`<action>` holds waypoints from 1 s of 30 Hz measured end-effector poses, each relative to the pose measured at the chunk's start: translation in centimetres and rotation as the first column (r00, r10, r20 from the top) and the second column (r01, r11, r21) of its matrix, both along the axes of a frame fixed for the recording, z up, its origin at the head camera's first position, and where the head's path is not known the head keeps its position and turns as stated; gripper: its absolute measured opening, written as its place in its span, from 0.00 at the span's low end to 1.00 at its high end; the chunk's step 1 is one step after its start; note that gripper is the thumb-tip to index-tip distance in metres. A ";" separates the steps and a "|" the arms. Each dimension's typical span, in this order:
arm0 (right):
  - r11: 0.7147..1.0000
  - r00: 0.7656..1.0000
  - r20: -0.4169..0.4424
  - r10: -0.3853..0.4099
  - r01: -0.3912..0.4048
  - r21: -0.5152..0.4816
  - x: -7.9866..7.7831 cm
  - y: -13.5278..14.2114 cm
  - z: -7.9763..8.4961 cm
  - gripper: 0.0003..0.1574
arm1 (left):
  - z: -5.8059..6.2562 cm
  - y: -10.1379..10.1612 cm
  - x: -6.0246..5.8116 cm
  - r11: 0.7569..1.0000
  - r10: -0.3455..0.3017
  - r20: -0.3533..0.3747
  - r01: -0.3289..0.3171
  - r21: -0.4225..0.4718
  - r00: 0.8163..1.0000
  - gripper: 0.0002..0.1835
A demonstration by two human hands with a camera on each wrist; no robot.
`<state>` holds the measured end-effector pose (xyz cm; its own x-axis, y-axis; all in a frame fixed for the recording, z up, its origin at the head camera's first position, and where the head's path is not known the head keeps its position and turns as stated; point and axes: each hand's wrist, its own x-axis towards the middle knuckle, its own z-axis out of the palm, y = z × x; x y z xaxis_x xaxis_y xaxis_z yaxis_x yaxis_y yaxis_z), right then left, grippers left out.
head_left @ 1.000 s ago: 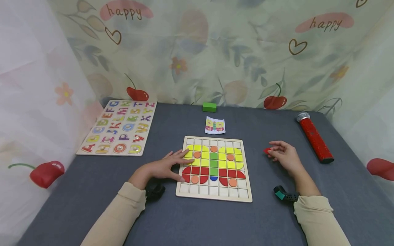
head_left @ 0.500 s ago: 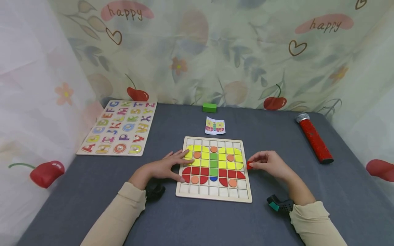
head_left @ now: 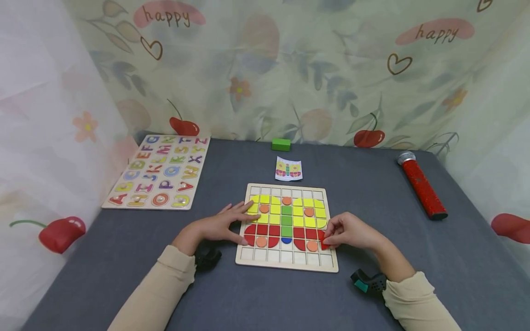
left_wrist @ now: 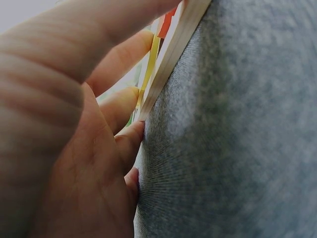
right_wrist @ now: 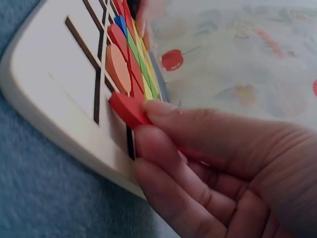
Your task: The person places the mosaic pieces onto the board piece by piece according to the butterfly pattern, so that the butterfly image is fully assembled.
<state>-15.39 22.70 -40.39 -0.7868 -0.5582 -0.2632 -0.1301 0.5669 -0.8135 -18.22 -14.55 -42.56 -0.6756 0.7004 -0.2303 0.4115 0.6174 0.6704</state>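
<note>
A wooden grid board [head_left: 285,268] lies on the table, with yellow, red, green, orange and blue flat pieces forming a butterfly shape. My right hand [head_left: 352,233] pinches a red quarter-round piece [right_wrist: 130,110] between thumb and fingers, over the board's right edge beside an orange disc [head_left: 312,246]. In the right wrist view the piece is tilted above a grid cell. Fingers spread, my left hand [head_left: 221,225] rests on the board's left side, its fingertips touching yellow pieces [left_wrist: 151,62] and its thumb by the red ones.
Behind the board lies a small picture card [head_left: 288,168] with a butterfly pattern, and beyond it a green block [head_left: 281,145]. An alphabet puzzle board [head_left: 155,172] is at the back left. A red microphone [head_left: 422,186] lies on the right.
My right hand has moved left and nearer, carrying the red piece from the bare table to the board's right edge. The left hand has stayed in place.
</note>
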 end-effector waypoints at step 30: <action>0.997 0.997 -0.042 -0.059 0.062 0.056 0.3 -0.8 0.8 0.13 | 2.3 1.2 1.4 0.996 0.074 -0.069 -0.076 -0.036 0.995 0.39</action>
